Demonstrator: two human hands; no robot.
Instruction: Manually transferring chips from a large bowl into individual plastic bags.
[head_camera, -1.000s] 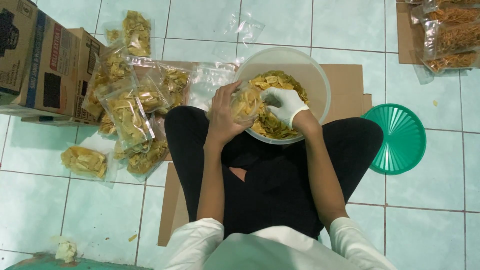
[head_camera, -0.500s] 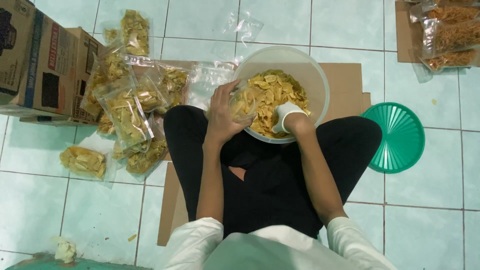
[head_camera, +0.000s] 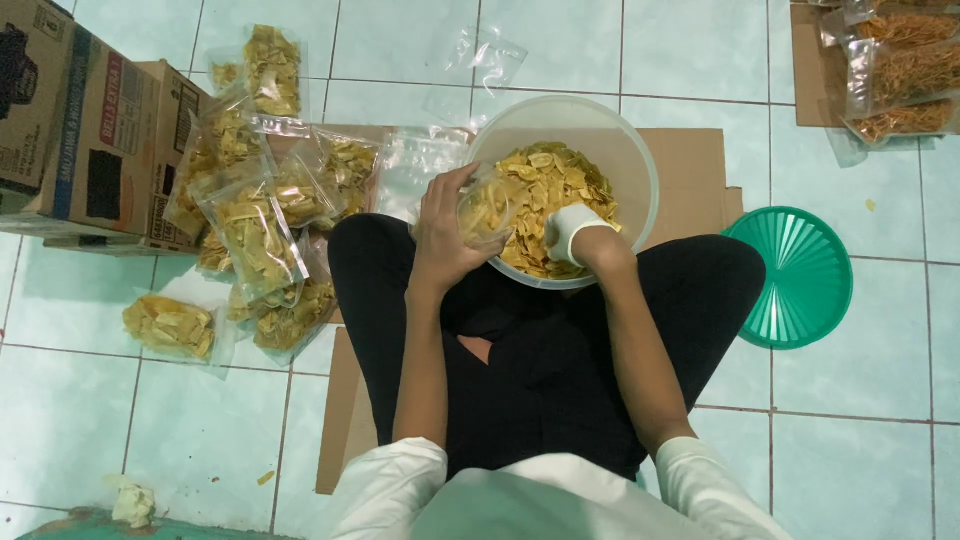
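Now the left hand (head_camera: 445, 232) grips a clear bag (head_camera: 487, 208), mouth toward the bowl (head_camera: 640, 165); the gloved right hand (head_camera: 570, 228) scoops chips (head_camera: 545, 190), its grip unclear. Filled clear packets (head_camera: 255, 230) lie left, beside a cardboard box (head_camera: 70, 130).

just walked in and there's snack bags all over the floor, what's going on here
A person sits cross-legged on the tiled floor with a big bowl of yellow chips in front of them. The bare left hand holds a small clear bag over the bowl, while the gloved right hand is down in the chips. Filled bags lie piled to the left, a green lid to the right.
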